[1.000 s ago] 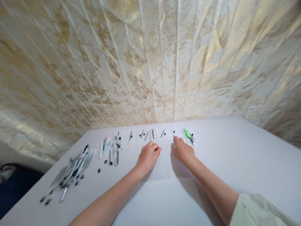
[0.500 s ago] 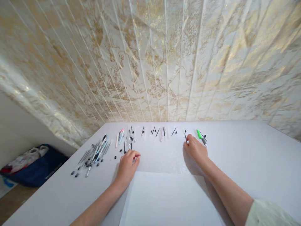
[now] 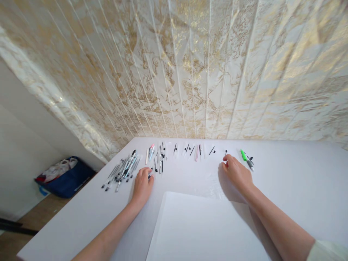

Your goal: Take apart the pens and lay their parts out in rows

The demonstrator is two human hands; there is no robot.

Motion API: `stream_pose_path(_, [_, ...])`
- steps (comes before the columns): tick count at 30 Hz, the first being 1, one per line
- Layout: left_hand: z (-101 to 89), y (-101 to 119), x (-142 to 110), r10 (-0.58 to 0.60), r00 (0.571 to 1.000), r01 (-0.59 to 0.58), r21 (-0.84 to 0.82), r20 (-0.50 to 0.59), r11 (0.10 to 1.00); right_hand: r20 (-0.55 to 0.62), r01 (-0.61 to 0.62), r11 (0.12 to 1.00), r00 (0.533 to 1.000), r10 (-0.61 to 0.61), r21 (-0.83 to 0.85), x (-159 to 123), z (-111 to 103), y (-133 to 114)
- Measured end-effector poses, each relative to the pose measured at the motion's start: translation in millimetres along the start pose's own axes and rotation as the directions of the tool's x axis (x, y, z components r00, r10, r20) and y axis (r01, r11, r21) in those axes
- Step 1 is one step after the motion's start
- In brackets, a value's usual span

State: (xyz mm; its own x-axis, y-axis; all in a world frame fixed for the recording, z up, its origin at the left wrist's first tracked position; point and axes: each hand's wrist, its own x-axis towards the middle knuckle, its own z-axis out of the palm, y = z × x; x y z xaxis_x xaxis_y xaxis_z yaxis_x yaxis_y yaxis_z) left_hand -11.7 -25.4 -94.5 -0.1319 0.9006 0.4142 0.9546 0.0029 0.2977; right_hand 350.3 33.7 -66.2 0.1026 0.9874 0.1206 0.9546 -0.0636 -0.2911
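The right hand (image 3: 237,171) pinches a rod (image 3: 225,154) at its fingertips, with a cap (image 3: 226,150) just beyond them and a green marker (image 3: 243,155) to their right. The left hand (image 3: 141,184) curls its fingers over a black bit (image 3: 149,177), whether gripping I cannot tell, pens (image 3: 126,167) to their left.

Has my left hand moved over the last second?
Yes. Judged against the pile of pens, your left hand has moved left, much closer to it.
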Motion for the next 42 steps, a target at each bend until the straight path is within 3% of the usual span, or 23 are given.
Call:
stream_pose_path(4, [-13.1, -7.9, 8.9, -0.051, 0.999, 0.050, 0.148, 0.007, 0.988, -0.013, 0.017, 1.000, 1.000, -0.017, 0.007, -1.2, -0.5, -1.4])
stream_pose_path(10, [-35.7, -35.5, 31.5, -0.196, 0.980, 0.162, 0.485, 0.020, 0.860, -0.025, 0.040, 0.998, 0.999, -0.039, 0.043, -3.8, -2.5, -5.8])
stream_pose_path(16, [-39.2, -41.2, 47.2, -0.236, 0.965, 0.129, 0.579, 0.114, 0.805, -0.016, 0.064, 0.995, 0.998, -0.063, 0.081, -5.0, -4.3, -7.1])
stream_pose_path(23, [-45.3, -41.5, 56.9, -0.204, 0.971, 0.088, 0.607, 0.125, 0.790, -0.004, 0.096, 0.991, 0.995, -0.096, 0.091, -6.9, -4.5, -9.0])
stream_pose_path(26, [-53.6, -23.9, 42.2, -0.223, 0.972, 0.152, 0.514, 0.078, 0.844, -0.003, 0.098, 0.991, 0.995, -0.099, 0.096, -7.4, -4.3, -10.0])
stream_pose_path(29, [-58.7, 9.8, -1.0, -0.250, 0.965, 0.220, 0.270, 0.081, 0.937, 0.003, 0.101, 0.990, 0.995, -0.102, 0.096, -7.3, -2.8, -10.1])
stream_pose_path(32, [-56.6, 39.4, -58.1, -0.121, 0.976, 0.106, 0.094, 0.180, 0.990, 0.015, 0.114, 0.988, 0.993, -0.116, 0.104, -6.8, -1.4, -10.1])
stream_pose_path(35, [-51.8, 47.9, -95.4, -0.040, 0.974, 0.027, 0.062, 0.224, 0.998, 0.037, 0.108, 0.988, 0.993, -0.113, 0.111, -7.2, -1.3, -11.1])
stream_pose_path(38, [-48.4, 42.2, -99.5, -0.053, 0.950, 0.019, 0.113, 0.307, 0.993, 0.051, 0.105, 0.988, 0.992, -0.111, 0.113, -8.6, -2.2, -12.8])
stream_pose_path(42, [-42.6, 36.1, -82.0, -0.035, 0.936, -0.040, 0.203, 0.351, 0.978, 0.053, 0.114, 0.987, 0.991, -0.121, 0.115, -9.9, -2.7, -13.4])
